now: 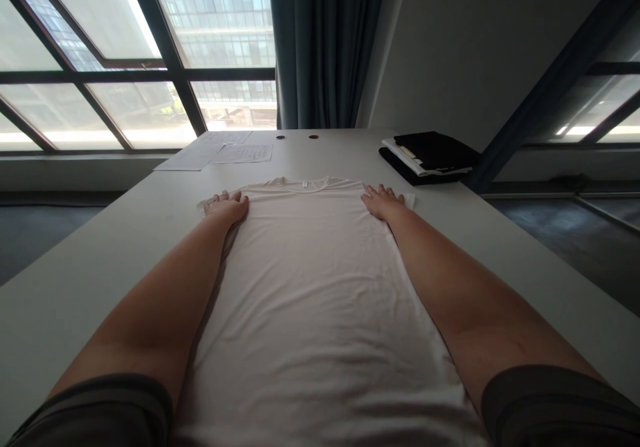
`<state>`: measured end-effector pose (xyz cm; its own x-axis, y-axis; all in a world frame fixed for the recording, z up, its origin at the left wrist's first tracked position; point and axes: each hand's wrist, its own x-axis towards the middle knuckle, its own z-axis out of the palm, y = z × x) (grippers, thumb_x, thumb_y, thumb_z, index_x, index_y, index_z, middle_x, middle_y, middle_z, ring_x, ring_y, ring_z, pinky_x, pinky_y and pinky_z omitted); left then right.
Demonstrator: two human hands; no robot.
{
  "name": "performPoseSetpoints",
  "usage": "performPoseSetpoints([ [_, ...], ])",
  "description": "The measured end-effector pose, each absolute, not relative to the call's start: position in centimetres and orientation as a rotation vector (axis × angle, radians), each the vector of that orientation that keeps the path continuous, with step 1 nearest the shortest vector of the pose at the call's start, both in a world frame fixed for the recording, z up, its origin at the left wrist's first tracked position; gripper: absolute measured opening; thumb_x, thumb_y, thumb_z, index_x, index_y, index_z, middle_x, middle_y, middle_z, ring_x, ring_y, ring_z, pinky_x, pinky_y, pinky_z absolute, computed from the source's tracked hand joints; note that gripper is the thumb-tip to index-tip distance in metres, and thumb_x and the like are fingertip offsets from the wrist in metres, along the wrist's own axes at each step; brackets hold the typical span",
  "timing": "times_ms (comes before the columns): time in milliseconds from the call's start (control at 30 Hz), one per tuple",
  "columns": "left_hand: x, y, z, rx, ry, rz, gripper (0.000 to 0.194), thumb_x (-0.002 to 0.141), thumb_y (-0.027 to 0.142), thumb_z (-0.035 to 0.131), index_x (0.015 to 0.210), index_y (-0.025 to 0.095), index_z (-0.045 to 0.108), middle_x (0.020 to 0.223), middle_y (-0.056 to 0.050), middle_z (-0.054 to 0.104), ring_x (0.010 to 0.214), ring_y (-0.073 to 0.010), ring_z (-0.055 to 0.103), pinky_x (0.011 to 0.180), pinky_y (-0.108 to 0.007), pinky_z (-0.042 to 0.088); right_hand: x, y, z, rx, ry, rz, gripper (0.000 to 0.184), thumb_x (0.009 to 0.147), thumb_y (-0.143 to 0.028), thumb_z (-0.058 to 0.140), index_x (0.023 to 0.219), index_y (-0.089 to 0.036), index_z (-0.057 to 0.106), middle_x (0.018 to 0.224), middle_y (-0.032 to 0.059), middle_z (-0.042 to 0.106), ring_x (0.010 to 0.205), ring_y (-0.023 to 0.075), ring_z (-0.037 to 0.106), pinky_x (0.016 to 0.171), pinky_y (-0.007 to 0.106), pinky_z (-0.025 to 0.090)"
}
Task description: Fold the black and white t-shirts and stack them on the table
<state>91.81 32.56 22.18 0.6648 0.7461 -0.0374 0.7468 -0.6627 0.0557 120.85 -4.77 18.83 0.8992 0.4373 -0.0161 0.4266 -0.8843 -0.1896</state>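
A white T-shirt (310, 267) lies spread out on the table, its neckline at the far end and its body running toward me. Soft wrinkles cross its lower half. My left hand (226, 207) rests flat on the left sleeve near the shoulder, fingers spread. On the other side, my right hand (383, 200) lies open on the right sleeve, palm down. Both arms reach along the shirt's sides and cover parts of its edges. A small label shows inside the collar.
The white table (115, 247) extends on both sides of the shirt. Papers (243, 153) lie at its far left. A black folder (440, 150) with papers and a pen sits at the far right. Behind stand a dark curtain (325, 47) and windows (225, 27).
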Motion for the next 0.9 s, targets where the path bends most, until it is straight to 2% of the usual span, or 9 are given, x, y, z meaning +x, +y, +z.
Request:
performPoseSetpoints([
  [133,91.9,32.3,22.4,2.846,1.323,-0.011,0.079,0.101,0.063,0.019,0.166,0.023,0.039,0.173,-0.018,0.03,0.157,-0.0469,0.029,0.117,-0.074,0.031,120.8,-4.3,19.5,-2.878,-0.704,-0.001,0.077,0.101,-0.066,0.035,0.166,-0.023,0.04,0.174,0.0211,0.025,0.159,0.0473,0.022,0.116,0.083,0.017],
  [233,92.5,31.3,22.4,2.899,1.218,0.089,0.078,0.103,0.06,0.015,0.166,0.019,0.037,0.176,-0.015,0.023,0.161,-0.0401,0.023,0.124,-0.065,0.027,120.0,-3.5,20.6,-2.844,-0.904,-0.071,0.079,0.103,-0.062,0.035,0.168,-0.018,0.034,0.176,0.0189,0.02,0.162,0.0432,0.016,0.123,0.074,0.015],
  [333,92.9,30.9,22.1,2.884,1.105,0.101,0.079,0.105,0.059,0.015,0.169,0.015,0.028,0.177,-0.015,0.016,0.163,-0.0363,0.02,0.129,-0.057,0.023,119.0,-2.7,21.3,-2.841,-1.039,-0.028,0.079,0.104,-0.059,0.034,0.17,-0.016,0.027,0.177,0.0173,0.016,0.163,0.0396,0.014,0.127,0.067,0.017],
  [500,93.5,31.4,22.2,3.048,0.73,0.105,0.072,0.108,0.053,0.024,0.171,0.016,0.022,0.179,-0.011,0.011,0.165,-0.0311,0.013,0.13,-0.051,0.022,118.3,-1.7,22.0,-2.765,-1.31,-0.029,0.075,0.104,-0.054,0.037,0.169,-0.017,0.031,0.177,0.012,0.018,0.164,0.037,0.012,0.129,0.063,0.017],
  [567,94.4,31.2,22.6,3.098,0.632,0.083,0.07,0.109,0.052,0.025,0.17,0.017,0.025,0.178,-0.011,0.015,0.164,-0.0297,0.017,0.13,-0.048,0.025,118.3,-1.0,22.4,-2.706,-1.361,-0.054,0.072,0.105,-0.052,0.036,0.168,-0.018,0.032,0.176,0.0116,0.023,0.163,0.0344,0.015,0.13,0.06,0.018],
  [667,96.5,30.3,23.3,3.136,0.514,-0.064,0.065,0.109,0.051,0.03,0.164,0.018,0.039,0.175,-0.014,0.027,0.161,-0.0305,0.027,0.129,-0.047,0.026,118.4,0.0,22.9,-2.661,-1.471,0.016,0.071,0.106,-0.053,0.038,0.168,-0.019,0.034,0.175,0.0109,0.026,0.163,0.0316,0.02,0.131,0.053,0.02],
  [767,99.0,29.3,23.5,3.149,0.388,-0.089,0.058,0.109,0.049,0.035,0.157,0.02,0.05,0.17,-0.014,0.038,0.158,-0.0278,0.034,0.128,-0.043,0.03,119.0,0.5,22.8,-2.648,-1.588,0.107,0.071,0.106,-0.052,0.04,0.167,-0.015,0.038,0.174,0.0119,0.029,0.161,0.0287,0.026,0.131,0.044,0.023],
  [900,101.5,29.1,22.8,3.125,0.414,-0.017,0.059,0.109,0.049,0.029,0.159,0.022,0.048,0.169,-0.012,0.041,0.152,-0.0279,0.045,0.123,-0.041,0.039,120.6,0.6,22.2,-2.614,-1.61,0.001,0.06,0.107,-0.047,0.037,0.156,-0.016,0.055,0.164,0.0117,0.048,0.153,0.0258,0.042,0.127,0.038,0.031],
])
